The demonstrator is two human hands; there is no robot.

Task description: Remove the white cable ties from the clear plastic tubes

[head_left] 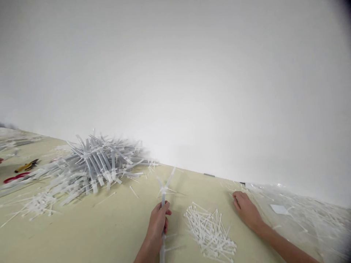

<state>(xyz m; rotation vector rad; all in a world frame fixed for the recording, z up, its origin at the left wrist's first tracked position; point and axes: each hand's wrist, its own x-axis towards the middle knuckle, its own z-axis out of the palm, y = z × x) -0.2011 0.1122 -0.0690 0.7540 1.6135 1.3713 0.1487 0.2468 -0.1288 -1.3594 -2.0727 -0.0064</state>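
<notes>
A translucent tube with a forked, Y-shaped top [163, 196] stands up from my left hand [159, 223], whose fingers are wrapped round its stem. Thin white cable ties stick out sideways from the tube near the fork and lower down. My right hand [246, 210] is over the table at the right, back upward with fingers bent; whatever they may hold is too small to make out. Between my hands lies a loose pile of white cable ties [210, 233].
A big heap of similar tubes [101, 160] fills the left back of the pale yellow table [95, 233]. Cable ties [40, 204], yellow cutters [26, 166] and a red-handled tool [16, 178] lie left. Clear plastic bags [309, 219] lie right. A white wall rises behind.
</notes>
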